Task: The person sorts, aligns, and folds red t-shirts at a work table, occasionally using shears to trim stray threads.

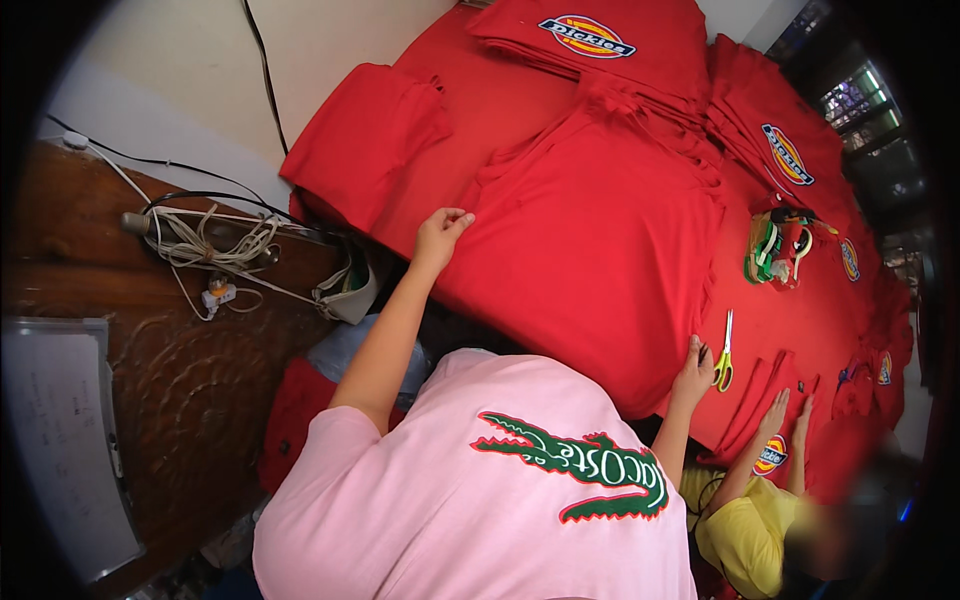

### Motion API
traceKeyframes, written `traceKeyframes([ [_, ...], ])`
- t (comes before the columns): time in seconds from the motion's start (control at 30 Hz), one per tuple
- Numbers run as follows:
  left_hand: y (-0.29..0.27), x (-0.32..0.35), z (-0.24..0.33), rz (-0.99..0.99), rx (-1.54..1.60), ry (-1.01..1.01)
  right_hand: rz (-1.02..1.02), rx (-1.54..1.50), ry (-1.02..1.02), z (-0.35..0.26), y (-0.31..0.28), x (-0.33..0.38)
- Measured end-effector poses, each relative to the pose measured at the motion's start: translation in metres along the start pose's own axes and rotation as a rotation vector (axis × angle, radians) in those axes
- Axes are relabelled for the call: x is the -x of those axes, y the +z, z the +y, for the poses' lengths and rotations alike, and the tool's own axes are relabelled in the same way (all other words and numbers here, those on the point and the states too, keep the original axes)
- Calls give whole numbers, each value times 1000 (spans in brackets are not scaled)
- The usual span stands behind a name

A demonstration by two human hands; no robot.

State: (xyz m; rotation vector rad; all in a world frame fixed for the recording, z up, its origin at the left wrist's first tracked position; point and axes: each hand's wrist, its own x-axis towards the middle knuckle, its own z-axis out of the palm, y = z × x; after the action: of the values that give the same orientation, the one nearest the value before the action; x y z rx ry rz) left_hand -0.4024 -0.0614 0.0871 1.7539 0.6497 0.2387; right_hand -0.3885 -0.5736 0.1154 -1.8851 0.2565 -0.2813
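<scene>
A large red garment [590, 240], probably a shirt, is spread over the table in front of me. Its near edge hangs down over the table's side. My left hand [443, 235] pinches the garment's left edge, fingers closed together. At the near right corner, my right hand [694, 373] is closed on the fabric, its fingertips partly hidden. Just right of that hand lies a pair of scissors with yellow-green handles [725, 352], blades pointing away from me.
Stacked red garments [655, 62] with badge prints line the far side. A folded red cloth [365, 140] lies far left. Tape rolls [775, 245] sit to the right. A co-worker in a yellow shirt [748, 535] handles red fabric. Coiled cables [215, 240] hang at left.
</scene>
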Motion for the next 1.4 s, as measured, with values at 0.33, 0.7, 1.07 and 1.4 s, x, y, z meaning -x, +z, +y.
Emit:
traceKeyframes([
  [0.33, -8, -37, -14, -4, 142, 73, 224, -322, 199, 5, -26, -7],
  [0.7, -84, 43, -26, -135, -662, -24, -93, 261, 521, 25, -91, 56],
  [1.07, 103, 88, 17, -866, -179, 106, 87, 481, -277, -23, 50, -88],
  [1.4, 174, 178, 65, -755, -111, 20, -86, 549, -160, -95, 101, -70],
])
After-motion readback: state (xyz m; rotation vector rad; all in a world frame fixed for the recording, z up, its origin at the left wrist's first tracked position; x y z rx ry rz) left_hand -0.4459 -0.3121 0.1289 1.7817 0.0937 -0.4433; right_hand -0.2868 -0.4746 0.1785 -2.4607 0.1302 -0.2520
